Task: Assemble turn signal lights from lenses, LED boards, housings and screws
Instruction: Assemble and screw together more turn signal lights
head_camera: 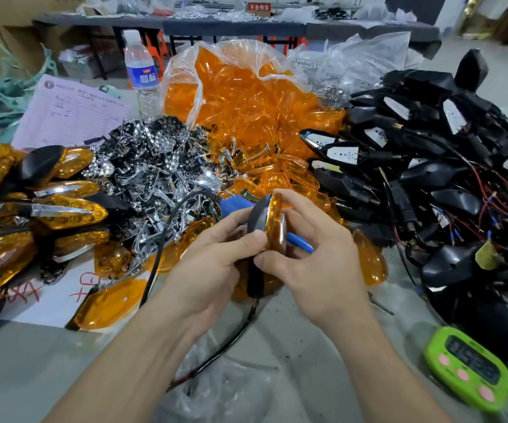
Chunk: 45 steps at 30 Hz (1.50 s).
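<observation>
At a grey workbench [292, 325], gripping a likely light black plastic housing [257, 215] in the left hand [213, 264], pinching its slick amber lens [275, 221] rim-wise with the right hand [316, 254].

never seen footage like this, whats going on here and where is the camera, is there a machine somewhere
There is no machine here. These are a person's two bare hands, filmed by one wide-angle camera worn on the head and looking down at a work table. The left hand and right hand together hold one turn signal light. Its black housing is on the left, its orange lens on the right, and a wire hangs below.

On the table lie a bag of orange lenses, a pile of shiny chrome pieces, black housings with wires, finished-looking lights, a water bottle and a green timer.
</observation>
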Each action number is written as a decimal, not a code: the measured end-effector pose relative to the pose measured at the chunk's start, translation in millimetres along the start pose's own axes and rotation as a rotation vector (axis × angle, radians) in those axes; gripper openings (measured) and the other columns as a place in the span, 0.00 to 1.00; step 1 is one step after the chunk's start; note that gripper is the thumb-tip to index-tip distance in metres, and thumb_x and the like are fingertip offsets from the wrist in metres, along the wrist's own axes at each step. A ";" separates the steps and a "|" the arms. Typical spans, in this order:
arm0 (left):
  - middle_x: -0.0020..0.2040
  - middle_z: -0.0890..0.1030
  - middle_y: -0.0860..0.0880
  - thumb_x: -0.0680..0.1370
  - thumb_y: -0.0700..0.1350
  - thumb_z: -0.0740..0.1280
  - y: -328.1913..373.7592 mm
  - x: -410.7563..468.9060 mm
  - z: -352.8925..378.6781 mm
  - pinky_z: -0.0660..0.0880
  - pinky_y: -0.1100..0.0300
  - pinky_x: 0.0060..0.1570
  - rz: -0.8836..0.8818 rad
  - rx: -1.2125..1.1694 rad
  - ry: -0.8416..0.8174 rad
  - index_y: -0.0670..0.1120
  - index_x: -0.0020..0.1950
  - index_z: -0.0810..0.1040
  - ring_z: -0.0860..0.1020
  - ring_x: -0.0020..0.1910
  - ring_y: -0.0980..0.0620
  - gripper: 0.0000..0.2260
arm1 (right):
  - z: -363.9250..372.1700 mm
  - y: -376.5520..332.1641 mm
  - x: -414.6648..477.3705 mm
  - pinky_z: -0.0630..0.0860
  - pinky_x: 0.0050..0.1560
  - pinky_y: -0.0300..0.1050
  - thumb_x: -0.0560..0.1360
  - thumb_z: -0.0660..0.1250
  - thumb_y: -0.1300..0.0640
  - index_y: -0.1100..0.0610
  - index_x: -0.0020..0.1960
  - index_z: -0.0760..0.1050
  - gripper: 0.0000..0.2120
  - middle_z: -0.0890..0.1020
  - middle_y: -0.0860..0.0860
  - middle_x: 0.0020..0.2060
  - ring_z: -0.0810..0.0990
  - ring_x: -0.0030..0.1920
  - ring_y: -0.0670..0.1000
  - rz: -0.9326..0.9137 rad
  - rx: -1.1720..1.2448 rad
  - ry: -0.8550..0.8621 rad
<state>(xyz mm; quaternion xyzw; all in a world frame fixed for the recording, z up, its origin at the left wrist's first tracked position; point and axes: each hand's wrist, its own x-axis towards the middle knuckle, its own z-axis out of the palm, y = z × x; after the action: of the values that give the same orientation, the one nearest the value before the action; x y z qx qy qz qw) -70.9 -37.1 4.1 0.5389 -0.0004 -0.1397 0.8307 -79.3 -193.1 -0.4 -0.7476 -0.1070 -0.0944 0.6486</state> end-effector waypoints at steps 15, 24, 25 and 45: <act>0.58 0.86 0.40 0.71 0.42 0.71 2.4 -0.7 -4.6 0.83 0.56 0.47 0.009 0.067 -0.040 0.45 0.61 0.86 0.86 0.53 0.46 0.18 | -13.7 -4.8 -3.6 0.82 0.60 0.49 0.65 0.81 0.71 0.45 0.72 0.77 0.41 0.87 0.37 0.53 0.85 0.56 0.41 0.068 -0.047 -0.045; 0.57 0.87 0.41 0.73 0.42 0.71 -5.3 -3.2 -4.9 0.82 0.53 0.56 0.098 0.165 -0.016 0.46 0.64 0.85 0.85 0.55 0.46 0.18 | -6.2 -2.0 -3.4 0.81 0.54 0.36 0.63 0.82 0.71 0.47 0.71 0.78 0.41 0.85 0.31 0.49 0.85 0.53 0.36 0.025 -0.043 -0.034; 0.57 0.87 0.41 0.73 0.42 0.71 -5.3 -3.9 -5.0 0.82 0.54 0.56 0.112 0.190 -0.024 0.46 0.64 0.85 0.85 0.56 0.46 0.19 | -5.9 -1.6 -4.0 0.81 0.53 0.33 0.63 0.82 0.71 0.45 0.70 0.78 0.41 0.84 0.29 0.48 0.85 0.52 0.35 0.012 -0.052 -0.029; 0.47 0.88 0.45 0.76 0.50 0.74 3.2 -1.2 -6.3 0.82 0.39 0.52 0.352 0.512 0.001 0.49 0.53 0.87 0.85 0.46 0.45 0.09 | -9.4 -15.0 2.9 0.79 0.57 0.35 0.68 0.76 0.68 0.44 0.57 0.87 0.24 0.84 0.45 0.62 0.80 0.65 0.41 0.134 0.376 -0.099</act>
<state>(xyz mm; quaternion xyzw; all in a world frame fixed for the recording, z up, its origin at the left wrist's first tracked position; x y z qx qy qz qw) -70.4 -29.9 4.5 0.7226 -0.1284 0.0110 0.6792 -80.8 -200.3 16.0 -0.6225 -0.1046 0.0075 0.7756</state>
